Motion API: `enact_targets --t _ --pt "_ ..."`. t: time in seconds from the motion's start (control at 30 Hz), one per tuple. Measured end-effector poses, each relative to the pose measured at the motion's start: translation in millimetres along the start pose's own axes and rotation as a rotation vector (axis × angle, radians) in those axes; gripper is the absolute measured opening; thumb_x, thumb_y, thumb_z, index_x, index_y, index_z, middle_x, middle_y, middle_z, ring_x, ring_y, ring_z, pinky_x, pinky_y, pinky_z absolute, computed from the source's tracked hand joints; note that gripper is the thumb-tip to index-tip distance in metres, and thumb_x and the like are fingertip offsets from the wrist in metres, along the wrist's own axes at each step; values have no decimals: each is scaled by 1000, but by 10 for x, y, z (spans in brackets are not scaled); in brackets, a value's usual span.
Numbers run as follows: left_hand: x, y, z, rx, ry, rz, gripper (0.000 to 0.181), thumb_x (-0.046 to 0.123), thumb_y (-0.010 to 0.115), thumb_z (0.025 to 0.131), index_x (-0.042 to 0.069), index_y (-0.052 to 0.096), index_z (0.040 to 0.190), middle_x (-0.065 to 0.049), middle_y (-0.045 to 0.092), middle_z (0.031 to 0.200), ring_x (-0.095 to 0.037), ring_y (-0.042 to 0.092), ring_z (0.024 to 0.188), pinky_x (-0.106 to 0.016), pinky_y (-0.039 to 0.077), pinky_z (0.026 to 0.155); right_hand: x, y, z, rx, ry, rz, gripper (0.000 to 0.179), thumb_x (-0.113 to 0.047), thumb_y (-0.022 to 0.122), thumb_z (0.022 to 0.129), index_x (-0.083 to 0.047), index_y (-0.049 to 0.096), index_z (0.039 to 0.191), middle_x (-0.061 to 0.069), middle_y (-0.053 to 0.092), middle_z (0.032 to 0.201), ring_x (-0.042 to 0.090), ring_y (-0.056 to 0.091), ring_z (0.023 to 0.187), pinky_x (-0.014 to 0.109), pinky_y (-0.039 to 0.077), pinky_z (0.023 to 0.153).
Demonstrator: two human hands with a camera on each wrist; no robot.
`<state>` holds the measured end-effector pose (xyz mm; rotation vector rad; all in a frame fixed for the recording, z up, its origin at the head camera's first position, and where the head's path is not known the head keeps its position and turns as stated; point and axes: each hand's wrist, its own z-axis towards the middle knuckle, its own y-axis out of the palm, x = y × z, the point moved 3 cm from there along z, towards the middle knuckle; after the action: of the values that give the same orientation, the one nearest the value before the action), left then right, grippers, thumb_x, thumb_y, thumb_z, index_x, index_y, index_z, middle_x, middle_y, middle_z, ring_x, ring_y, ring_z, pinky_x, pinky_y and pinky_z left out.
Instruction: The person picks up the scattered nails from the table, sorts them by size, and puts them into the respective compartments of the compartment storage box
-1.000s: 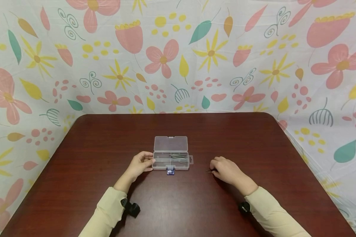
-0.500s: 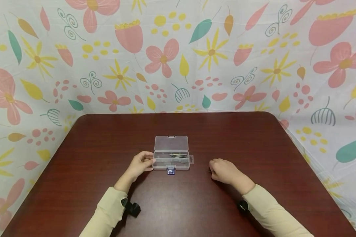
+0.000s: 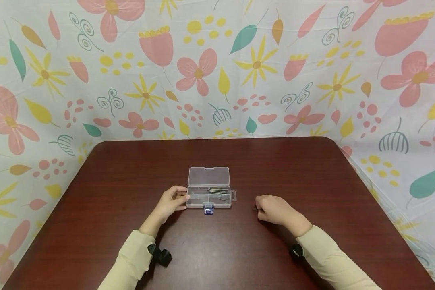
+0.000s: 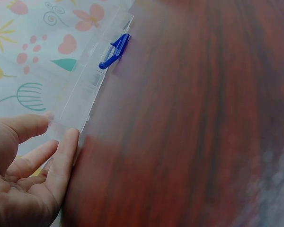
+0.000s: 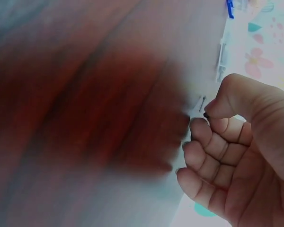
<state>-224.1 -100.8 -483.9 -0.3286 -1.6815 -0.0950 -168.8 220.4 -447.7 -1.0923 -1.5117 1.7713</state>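
A clear plastic compartment box (image 3: pixel 197 199) stands with its lid (image 3: pixel 209 176) raised at the back and its blue latch (image 3: pixel 208 210) hanging at the front. Several thin metal pins or screws (image 3: pixel 217 191) lie in its right-hand compartments. My left hand (image 3: pixel 170 203) holds the box's left end, thumb at the top edge and fingers along the side. To the right of the box, my right hand (image 3: pixel 274 209) is low over the table, thumb and forefinger pinching a small dark-tipped piece (image 5: pixel 206 115); most of it is hidden. A thin metal piece (image 5: pixel 202 103) shows just beyond those fingertips.
The dark red-brown table (image 3: pixel 217 257) has rounded far corners. A flower-patterned cloth (image 3: pixel 217 68) hangs behind it and at both sides. A hanging tab (image 3: pixel 233 195) sticks out from the box's right end.
The right hand has shifted slightly left and curled further, covering more of the small piece at its fingertips. The left hand and the box stay put.
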Motion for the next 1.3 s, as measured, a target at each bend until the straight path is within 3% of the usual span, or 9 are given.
enact_targets --t 0.37,0.83,1.3 --pt "13 -10 -6 -3 4 0 36 3 60 91 -11 49 123 -26 56 115 -15 60 90 -35 60 74 -30 -91 26 35 -2 22 16 -1 60 74 -12 48 73 -7 43 66 6 34 58 19 31 50" --pt "-1 -12 0 -1 4 -4 36 3 60 91 -11 49 123 -26 56 116 -13 59 87 -35 60 73 -184 -258 225 262 -87 31 27 3 60 67 -13 38 67 -8 33 63 9 35 62 20 31 54" --pt "-21 0 5 5 1 -14 35 2 60 90 -11 50 122 -26 56 115 -12 59 85 -35 60 72 -474 -223 475 277 -115 29 20 0 61 72 -13 46 70 -6 41 64 11 40 66 21 36 56"
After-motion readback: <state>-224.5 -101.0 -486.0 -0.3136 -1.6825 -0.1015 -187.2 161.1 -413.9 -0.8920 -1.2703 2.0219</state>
